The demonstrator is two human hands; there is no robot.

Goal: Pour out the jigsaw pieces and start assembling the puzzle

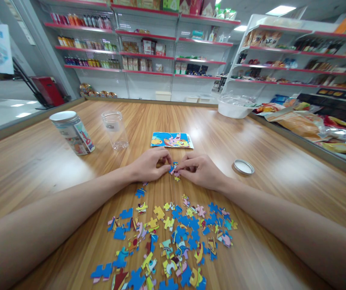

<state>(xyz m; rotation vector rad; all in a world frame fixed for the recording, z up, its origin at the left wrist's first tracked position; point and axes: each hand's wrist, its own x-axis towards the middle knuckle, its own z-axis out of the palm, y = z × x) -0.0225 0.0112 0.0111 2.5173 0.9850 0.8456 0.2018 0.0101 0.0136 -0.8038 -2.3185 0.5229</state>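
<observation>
My left hand (153, 164) and my right hand (199, 169) meet over a small cluster of jigsaw puzzle pieces (175, 170) in blue, pink and yellow. Thumb and fingers of each hand are pinched at the edges of these pieces, partly covering them. Just beyond lies a picture card (173, 140) with cartoon figures on blue. Nearer to me, many loose puzzle pieces (193, 222) are spread over the wooden table, mostly blue and yellow. One blue piece (140, 192) rests apart, below my left wrist.
A lidded jar (72, 133) with a printed label stands at the left, beside an uncapped clear jar (115, 131). To the right lies a round lid (243, 166). A white basket (236, 106) sits at the far edge, with packaged snacks (306, 125) to its right. Stocked shelves rise behind.
</observation>
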